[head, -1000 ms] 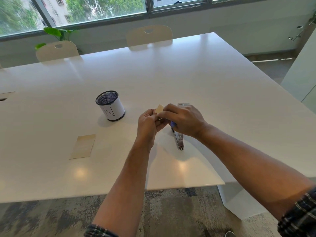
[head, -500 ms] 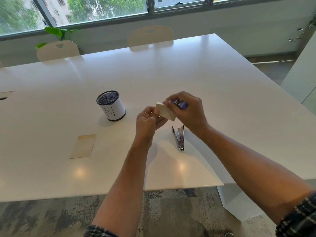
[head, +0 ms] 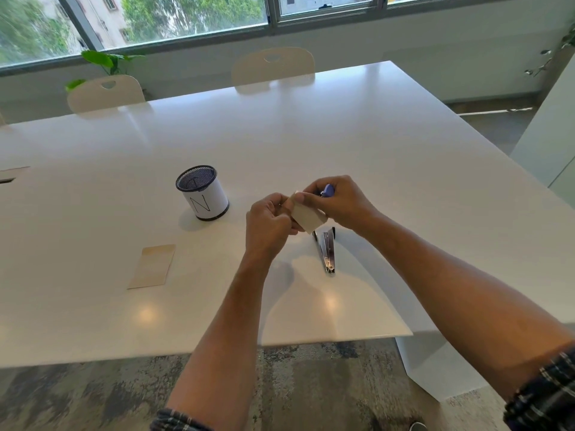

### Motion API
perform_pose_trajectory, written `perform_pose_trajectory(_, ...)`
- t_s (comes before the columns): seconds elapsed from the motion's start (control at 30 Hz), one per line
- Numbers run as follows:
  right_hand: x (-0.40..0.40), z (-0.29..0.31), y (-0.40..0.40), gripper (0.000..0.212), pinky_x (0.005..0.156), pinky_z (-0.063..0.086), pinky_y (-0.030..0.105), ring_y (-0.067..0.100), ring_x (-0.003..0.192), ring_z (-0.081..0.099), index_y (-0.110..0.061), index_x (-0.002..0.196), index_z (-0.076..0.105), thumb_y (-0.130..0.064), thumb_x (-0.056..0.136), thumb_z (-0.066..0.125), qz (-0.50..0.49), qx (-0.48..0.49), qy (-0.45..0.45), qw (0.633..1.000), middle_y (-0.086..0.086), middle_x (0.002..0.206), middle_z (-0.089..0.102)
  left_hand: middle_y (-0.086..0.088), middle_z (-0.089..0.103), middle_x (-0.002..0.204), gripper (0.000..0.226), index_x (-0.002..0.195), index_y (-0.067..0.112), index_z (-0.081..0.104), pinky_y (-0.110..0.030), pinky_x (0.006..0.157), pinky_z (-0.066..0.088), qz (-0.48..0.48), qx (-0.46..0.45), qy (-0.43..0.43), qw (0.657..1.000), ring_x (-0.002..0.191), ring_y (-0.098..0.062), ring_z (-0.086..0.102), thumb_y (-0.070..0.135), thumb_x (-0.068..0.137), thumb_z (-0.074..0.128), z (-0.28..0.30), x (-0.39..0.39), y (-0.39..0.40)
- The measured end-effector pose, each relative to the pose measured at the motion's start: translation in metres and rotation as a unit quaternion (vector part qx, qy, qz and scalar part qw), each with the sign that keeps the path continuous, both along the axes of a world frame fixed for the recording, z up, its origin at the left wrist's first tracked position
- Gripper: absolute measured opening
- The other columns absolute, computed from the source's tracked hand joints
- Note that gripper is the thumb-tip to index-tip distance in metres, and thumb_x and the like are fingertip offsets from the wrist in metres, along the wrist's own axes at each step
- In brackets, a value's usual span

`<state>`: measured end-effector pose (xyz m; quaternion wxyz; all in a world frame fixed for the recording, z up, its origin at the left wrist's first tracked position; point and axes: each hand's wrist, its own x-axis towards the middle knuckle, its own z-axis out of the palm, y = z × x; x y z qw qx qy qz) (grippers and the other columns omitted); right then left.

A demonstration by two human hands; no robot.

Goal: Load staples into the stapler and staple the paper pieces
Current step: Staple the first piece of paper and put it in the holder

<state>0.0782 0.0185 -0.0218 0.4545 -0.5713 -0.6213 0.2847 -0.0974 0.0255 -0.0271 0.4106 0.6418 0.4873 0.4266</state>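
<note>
Head view: both hands hold a small tan paper piece [head: 306,216] above the white table [head: 357,144].
Left hand [head: 269,223] pinches its left end; right hand [head: 337,202] pinches its top edge, also curled around the blue stapler top [head: 328,190]. Silver stapler base [head: 326,251] lies just below; another tan paper rectangle [head: 152,266] lies near left, beside a mesh cup [head: 202,192].
</note>
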Motion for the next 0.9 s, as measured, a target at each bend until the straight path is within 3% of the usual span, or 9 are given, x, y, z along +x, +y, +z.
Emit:
perform_pose_trajectory(0.2,-0.005,0.002,0.0,0.024,0.071,0.047,0.021,0.01,0.081,0.062,-0.017,0.092,0.08,-0.04,0.093,0.074,-0.004,0.02,0.002,1.0,-0.003,0.088,0.074,-0.003,0.074,0.072,0.017,0.082,0.016,0.071,-0.029,0.055,0.06,0.018,0.043,0.033,0.998,0.064,-0.016,0.074,0.01,0.094,0.061,0.002,-0.001,-0.004)
perform_pose_trajectory(0.4,-0.005,0.004,0.001,0.02,0.066,0.046,0.016,0.002,0.075,0.062,-0.026,0.081,0.08,-0.043,0.09,0.077,-0.024,0.023,0.003,0.999,-0.008,0.081,0.075,-0.002,0.073,0.064,0.018,0.076,0.017,0.07,-0.039,0.058,0.063,0.03,0.054,0.04,0.997,0.062,-0.02,0.074,0.02,0.088,0.057,0.002,0.002,-0.003)
perform_pose_trajectory(0.5,-0.005,0.005,0.0,0.021,0.064,0.047,0.014,0.002,0.073,0.062,-0.027,0.082,0.079,-0.048,0.088,0.078,-0.024,0.028,0.005,0.999,-0.012,0.077,0.073,-0.002,0.073,0.064,0.017,0.077,0.018,0.072,-0.039,0.056,0.062,0.053,0.048,-0.004,0.997,0.06,-0.022,0.074,0.017,0.085,0.056,0.003,0.003,-0.002)
perform_pose_trajectory(0.67,0.001,-0.001,-0.003,0.017,0.067,0.049,0.025,0.008,0.074,0.059,-0.024,0.085,0.08,-0.041,0.087,0.081,-0.016,0.011,0.016,1.0,-0.006,0.078,0.072,-0.007,0.075,0.071,0.021,0.077,0.022,0.072,-0.028,0.052,0.058,0.101,0.024,-0.086,0.991,0.061,-0.024,0.076,0.015,0.079,0.052,0.005,0.006,-0.003)
perform_pose_trajectory(0.77,0.002,-0.002,-0.004,0.018,0.071,0.053,0.035,0.013,0.076,0.062,-0.021,0.081,0.079,-0.038,0.087,0.081,-0.021,0.001,0.033,0.999,0.001,0.079,0.074,-0.011,0.076,0.077,0.018,0.081,0.017,0.072,-0.029,0.054,0.059,0.093,0.011,-0.091,0.991,0.063,-0.024,0.076,0.012,0.087,0.055,0.003,0.007,-0.004)
perform_pose_trajectory(0.9,0.008,0.003,-0.005,0.014,0.07,0.052,0.032,0.013,0.073,0.061,-0.026,0.077,0.077,-0.034,0.087,0.082,0.001,-0.007,0.035,0.999,-0.001,0.076,0.073,-0.011,0.078,0.078,0.017,0.086,0.009,0.07,-0.029,0.057,0.06,0.038,-0.03,-0.084,0.995,0.066,-0.025,0.078,0.02,0.099,0.065,0.006,0.001,-0.001)
